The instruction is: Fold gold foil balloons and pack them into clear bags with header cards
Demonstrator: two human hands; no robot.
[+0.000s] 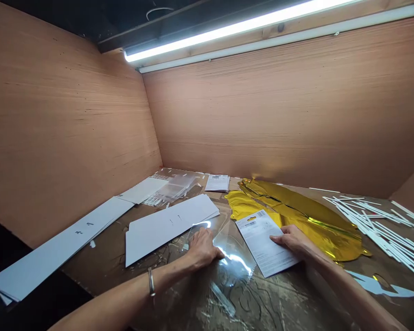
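Note:
My left hand (203, 247) rests on a clear plastic sleeve (232, 262) lying on the worn table, fingers curled down on its left edge. My right hand (291, 240) lies on a white printed card (260, 239), which sits partly inside or on the sleeve; the fingers press flat on the card's right side. Just behind the card lies a pile of flat gold foil balloons (296, 209). A bracelet is on my left wrist.
A stack of white cardboard sheets (169, 225) lies left of my hands, with longer white sheets (62, 246) further left. Clear bags (174, 188) and a small leaflet (217, 183) are at the back. Several white sticks (379, 220) lie at the right. Wooden walls enclose the table.

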